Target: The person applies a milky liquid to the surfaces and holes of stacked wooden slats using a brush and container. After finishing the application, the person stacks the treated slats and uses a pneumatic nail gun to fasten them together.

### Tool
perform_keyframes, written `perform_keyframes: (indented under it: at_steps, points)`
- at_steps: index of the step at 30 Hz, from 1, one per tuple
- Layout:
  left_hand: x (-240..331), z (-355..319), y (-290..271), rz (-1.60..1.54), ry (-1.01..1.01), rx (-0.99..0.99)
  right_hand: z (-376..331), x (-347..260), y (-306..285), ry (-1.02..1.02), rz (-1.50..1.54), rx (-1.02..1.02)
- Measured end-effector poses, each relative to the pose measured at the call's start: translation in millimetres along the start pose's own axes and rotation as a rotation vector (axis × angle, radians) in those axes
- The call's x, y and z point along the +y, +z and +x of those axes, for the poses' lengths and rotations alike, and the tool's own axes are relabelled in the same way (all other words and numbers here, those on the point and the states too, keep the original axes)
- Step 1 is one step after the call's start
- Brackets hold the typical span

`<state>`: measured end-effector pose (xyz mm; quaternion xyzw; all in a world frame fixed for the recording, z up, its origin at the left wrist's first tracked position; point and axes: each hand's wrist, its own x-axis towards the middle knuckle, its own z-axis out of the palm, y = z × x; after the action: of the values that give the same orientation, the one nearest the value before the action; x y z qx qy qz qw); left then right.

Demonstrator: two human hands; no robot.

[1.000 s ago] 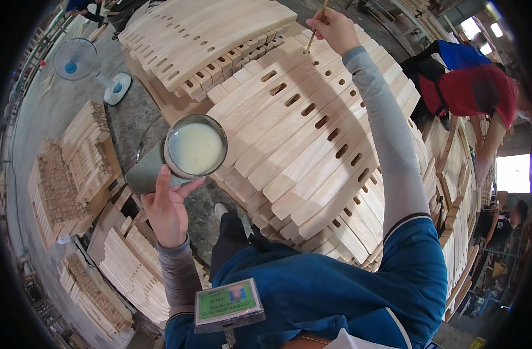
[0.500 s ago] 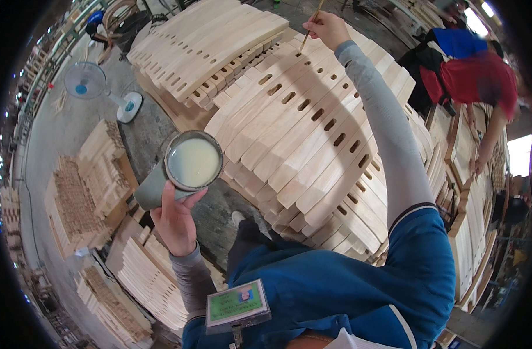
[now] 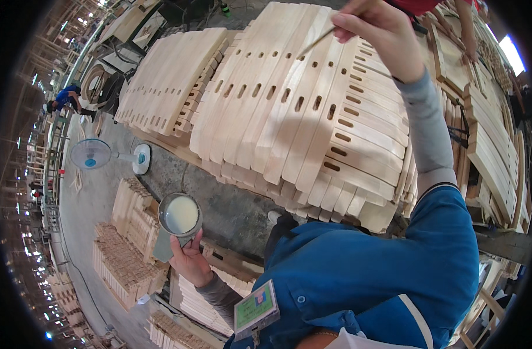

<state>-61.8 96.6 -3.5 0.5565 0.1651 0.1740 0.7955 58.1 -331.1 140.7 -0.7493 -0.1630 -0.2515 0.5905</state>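
My left hand is wrapped round the lower side of a grey-green cup, which holds a milky, cream-coloured liquid. Raised over the far part of a wooden stack, my right hand pinches a thin stick; whether it ends in bristles is too small to tell. Its lower end points at one of the small slots in the pale wooden boards. These lie side by side in layers, with rows of oval slots cut into them. A shadow falls over the near boards.
Another board stack adjoins on the left. A standing fan and piles of wood pieces occupy the floor at left. More boards stand at right, where a co-worker's arm reaches in. Another person is far left.
The whole view has shifted and turned. My right hand is larger in view and the stick slants more, its end still by the slots. The cup sits lower in view, still in my left hand.
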Motion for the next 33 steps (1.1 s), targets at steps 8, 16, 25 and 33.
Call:
perform_keyframes:
  at_steps: [8, 16, 25, 33]
  points:
    - [14.3, -8.9, -0.6, -0.032, 0.038, 0.026, -81.6, -6.3, -41.6, 0.052, -0.09, 0.068]
    - [16.9, 42.2, 3.7, 0.528, 0.239, -0.16, -78.8, -12.7, -22.8, 0.078, -0.172, 0.168]
    - [55.2, 152.2, -9.9, -0.044, 0.127, -0.205, -7.6, -9.2, 169.7, 0.061, 0.195, -0.038]
    - [106.0, 230.1, -45.5, 0.007, 0.263, -0.286, 43.6, -22.0, 335.1, 0.05, 0.531, -0.379]
